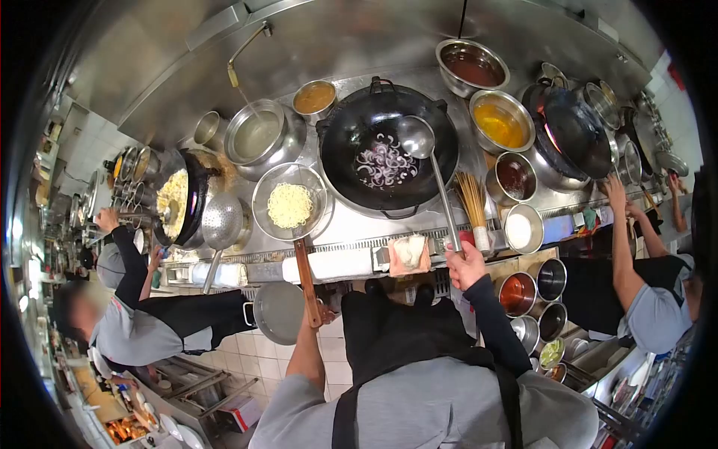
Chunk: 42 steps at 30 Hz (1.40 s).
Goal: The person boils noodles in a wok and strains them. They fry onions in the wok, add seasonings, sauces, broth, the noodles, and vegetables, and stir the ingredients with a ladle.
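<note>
Back from the front edge of the steel bench (348,227) sits a big black wok (345,179). Left of it, a strainer (290,174) pokes its wooden handle past that edge. 1 long ladle (441,183) reaches over the wok — the right hand (467,266) grasping it. The left hand (326,313) is by the strainer's handle — gripping or not, I can't tell. Noodles (290,206) lie in the strainer.

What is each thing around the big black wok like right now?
Big wok: upright, uncovered.
Onions: sliced, spread across the wok's bottom.
Ladle: in the right hand, round end inside the wok.
Strainer: left hand at its handle.
Noodles: heaped in the strainer.
Holey scoop: empty.
</note>
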Available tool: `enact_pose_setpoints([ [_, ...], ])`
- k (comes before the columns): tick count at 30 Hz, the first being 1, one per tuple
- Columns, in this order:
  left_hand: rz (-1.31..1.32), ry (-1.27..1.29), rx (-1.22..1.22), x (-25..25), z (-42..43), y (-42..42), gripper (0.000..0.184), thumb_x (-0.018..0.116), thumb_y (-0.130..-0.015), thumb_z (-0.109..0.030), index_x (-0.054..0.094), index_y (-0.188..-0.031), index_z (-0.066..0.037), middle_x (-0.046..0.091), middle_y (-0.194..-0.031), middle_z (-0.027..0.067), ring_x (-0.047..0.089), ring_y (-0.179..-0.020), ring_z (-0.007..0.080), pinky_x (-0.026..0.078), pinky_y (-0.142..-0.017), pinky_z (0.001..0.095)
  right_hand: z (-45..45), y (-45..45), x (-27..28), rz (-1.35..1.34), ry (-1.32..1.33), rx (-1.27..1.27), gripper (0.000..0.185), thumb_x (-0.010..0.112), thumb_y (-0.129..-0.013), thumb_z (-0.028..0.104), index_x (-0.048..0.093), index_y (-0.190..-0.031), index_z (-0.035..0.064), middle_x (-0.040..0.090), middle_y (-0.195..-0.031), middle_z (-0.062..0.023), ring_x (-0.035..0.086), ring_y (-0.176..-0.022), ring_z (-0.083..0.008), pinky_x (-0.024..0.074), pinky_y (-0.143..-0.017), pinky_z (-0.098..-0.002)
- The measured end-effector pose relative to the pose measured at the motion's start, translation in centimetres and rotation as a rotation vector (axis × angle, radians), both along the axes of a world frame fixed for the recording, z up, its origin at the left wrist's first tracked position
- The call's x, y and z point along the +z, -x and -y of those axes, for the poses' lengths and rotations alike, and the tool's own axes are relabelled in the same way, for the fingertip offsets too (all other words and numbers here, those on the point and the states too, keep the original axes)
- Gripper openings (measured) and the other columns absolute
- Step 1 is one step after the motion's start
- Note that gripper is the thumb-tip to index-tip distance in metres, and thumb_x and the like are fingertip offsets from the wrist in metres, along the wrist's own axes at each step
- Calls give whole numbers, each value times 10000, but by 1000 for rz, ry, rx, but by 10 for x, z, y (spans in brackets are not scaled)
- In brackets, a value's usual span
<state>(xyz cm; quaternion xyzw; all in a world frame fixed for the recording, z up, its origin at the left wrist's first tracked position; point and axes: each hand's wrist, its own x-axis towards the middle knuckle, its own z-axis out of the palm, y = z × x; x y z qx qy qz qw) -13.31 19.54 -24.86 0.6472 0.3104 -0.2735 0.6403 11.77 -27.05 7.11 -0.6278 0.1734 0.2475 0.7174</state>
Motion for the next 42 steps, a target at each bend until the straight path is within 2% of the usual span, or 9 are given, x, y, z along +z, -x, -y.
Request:
enact_pose_setpoints([
  [1,55,-382,-379,20,1,9,448,560,-943,-408,518,-1193,-39,654,-996,191,676,-819,338,566,-730,480,7,0,-2,-36,-66,-6,144,609,-929,98,516,-1038,82,433,-591,28,365,-378,-66,281,-316,-262],
  [7,-403,87,483,84,97,60,290,599,-892,-154,535,-1148,-32,664,-965,142,682,-794,291,585,-705,401,32,-1,-27,161,149,130,160,624,-932,115,518,-1044,72,466,-648,19,416,-442,-85,332,-384,-272],
  [11,-413,-44,313,75,130,99,378,612,-875,-146,573,-1227,-14,667,-887,79,635,-721,189,494,-574,325,74,-3,-31,470,283,246,241,670,-877,110,568,-1065,-2,607,-810,-95,594,-751,-181,495,-719,-323],
  [20,-220,-100,2,19,92,107,331,612,-865,-160,642,-1140,21,697,-932,117,639,-735,235,503,-605,355,67,-11,42,547,791,640,347,666,-846,203,554,-1115,16,642,-789,-236,628,-817,-444,498,-711,-499],
  [26,-162,11,507,67,71,37,289,620,-936,-324,643,-936,-35,684,-837,102,699,-767,256,559,-615,379,5,5,-10,353,320,191,313,672,-866,90,570,-1146,-5,622,-791,-76,589,-655,-198,480,-614,-345],
  [29,-104,39,220,63,32,38,337,625,-946,-358,632,-987,-23,683,-817,106,708,-765,265,568,-621,351,-15,7,-3,466,572,126,297,667,-874,54,579,-1144,-31,673,-927,-97,652,-826,-224,498,-777,-304],
  [33,-269,-200,-277,133,-18,16,212,632,-905,-218,649,-943,-10,680,-737,125,710,-739,236,563,-630,361,0,-2,35,-176,-460,-31,249,621,-934,98,564,-1171,50,551,-745,-19,512,-522,-102,415,-420,-266],
  [36,159,-870,-891,145,-82,5,200,611,-892,-188,637,-960,-2,685,-762,156,708,-741,236,552,-669,386,-17,17,33,23,35,-48,203,611,-947,119,547,-1138,98,444,-614,23,378,-403,-58,293,-324,-254],
  [42,328,-742,-225,324,-6,-149,247,598,-933,-218,550,-890,21,644,-706,134,641,-655,218,508,-645,361,38,120,-42,308,327,-165,129,621,-941,105,546,-1044,85,495,-641,20,452,-432,-63,366,-390,-245],
])
